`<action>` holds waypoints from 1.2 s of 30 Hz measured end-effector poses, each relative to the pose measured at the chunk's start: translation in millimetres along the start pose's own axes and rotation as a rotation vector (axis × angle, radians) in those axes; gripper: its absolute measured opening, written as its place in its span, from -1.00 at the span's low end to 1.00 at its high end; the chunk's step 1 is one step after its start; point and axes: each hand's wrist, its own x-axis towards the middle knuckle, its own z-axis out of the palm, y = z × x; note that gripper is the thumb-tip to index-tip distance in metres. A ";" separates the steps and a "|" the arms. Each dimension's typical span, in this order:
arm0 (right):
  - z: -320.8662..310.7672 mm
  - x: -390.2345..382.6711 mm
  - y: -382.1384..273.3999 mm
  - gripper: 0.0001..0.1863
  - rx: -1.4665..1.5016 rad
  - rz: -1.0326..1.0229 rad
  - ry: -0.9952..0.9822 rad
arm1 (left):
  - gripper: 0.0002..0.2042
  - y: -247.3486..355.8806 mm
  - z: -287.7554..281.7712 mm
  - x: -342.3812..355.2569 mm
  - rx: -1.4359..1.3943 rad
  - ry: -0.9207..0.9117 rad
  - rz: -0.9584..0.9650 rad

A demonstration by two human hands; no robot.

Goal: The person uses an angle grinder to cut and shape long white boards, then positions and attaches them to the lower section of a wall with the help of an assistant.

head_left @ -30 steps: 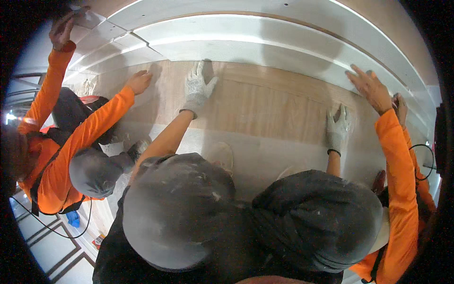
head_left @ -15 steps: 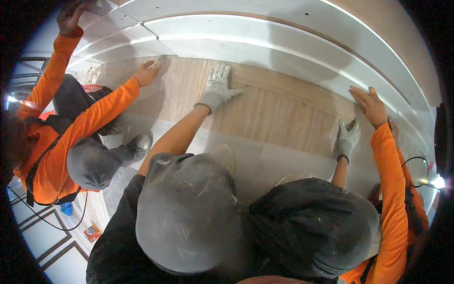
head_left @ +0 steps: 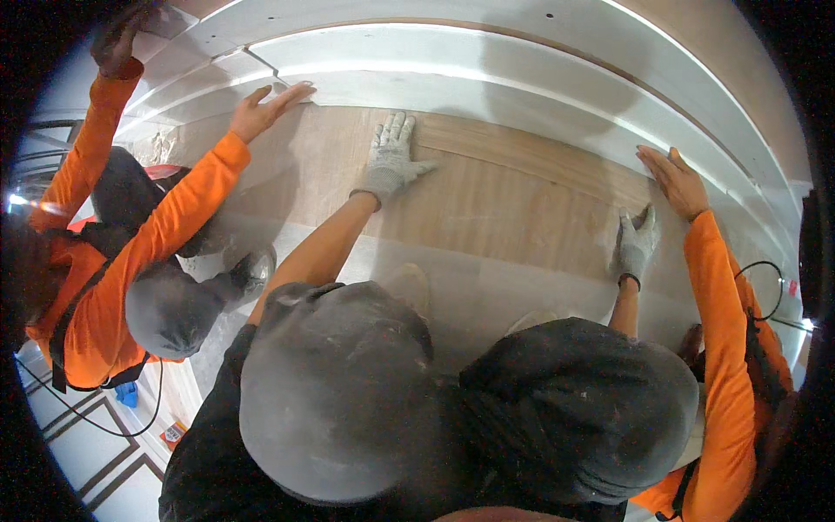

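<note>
Both of my hands wear pale grey knit gloves with dark cuffs. My left hand [head_left: 393,163] lies flat on the wood-look floorboards [head_left: 487,213], fingers spread, tips close to the foot of the white skirting board [head_left: 409,90]. Farther right, my right hand [head_left: 637,244] rests on the boards with thumb and fingers apart, holding nothing. A co-worker's bare hand [head_left: 265,111] touches the skirting on the left, near a joint in it. Another co-worker's hand [head_left: 677,183] presses against the skirting just beyond my right hand.
My bent knees [head_left: 339,391] in dusty dark trousers fill the lower middle. Orange-sleeved co-workers crouch on both sides, the left one's knee [head_left: 172,311] near my left arm. Black cables loop at both sides. A small orange packet [head_left: 173,434] and a blue item [head_left: 126,394] lie at lower left.
The left co-worker's nearer hand has risen from the floor edge onto the skirting, its fingers now stretched out. My hands keep their places on the boards.
</note>
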 end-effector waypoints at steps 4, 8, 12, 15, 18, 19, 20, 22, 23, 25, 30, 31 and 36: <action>28.5 -12.2 22.1 -0.21 -0.021 0.071 0.533 | 0.10 16.8 -5.9 1.9 -0.145 -0.018 0.031; 49.6 9.4 16.0 -0.13 -0.068 0.089 0.781 | 0.07 -19.1 16.0 4.2 -0.392 0.039 0.083; 59.8 27.7 31.8 -0.08 -0.063 0.047 0.891 | 0.06 0.6 0.3 -0.4 -0.119 0.037 0.063; 45.2 -1.2 23.8 -0.06 -0.190 0.131 0.844 | 0.07 9.5 0.5 8.8 -0.073 0.047 0.101; 45.9 -3.3 32.4 -0.06 -0.220 0.066 0.862 | 0.08 13.1 1.0 7.0 -0.100 0.054 0.124; 46.5 1.8 40.0 -0.06 -0.218 0.082 0.872 | 0.07 12.9 0.4 5.9 -0.107 0.073 0.121; 46.4 7.6 47.5 -0.05 -0.251 0.095 0.857 | 0.07 13.5 0.5 4.4 -0.108 0.070 0.139; 44.9 20.2 51.7 -0.05 -0.275 0.116 0.846 | 0.05 11.8 1.9 4.0 -0.108 0.100 0.127; 43.3 24.5 49.4 -0.01 -0.235 0.117 0.813 | 0.05 11.4 1.1 4.3 -0.105 0.098 0.143; 42.6 32.1 49.0 0.02 -0.191 0.132 0.788 | 0.01 14.3 -0.4 3.7 -0.072 0.099 0.149; 46.6 48.8 55.6 0.01 -0.205 0.112 0.835 | -0.01 17.2 -2.1 1.4 -0.065 0.126 0.179; 46.1 49.8 57.1 0.01 -0.201 0.117 0.840 | -0.02 17.6 -3.4 2.3 -0.056 0.127 0.172; 41.1 57.9 62.1 0.01 0.029 0.109 0.854 | -0.02 13.4 -0.9 3.4 -0.038 0.119 0.179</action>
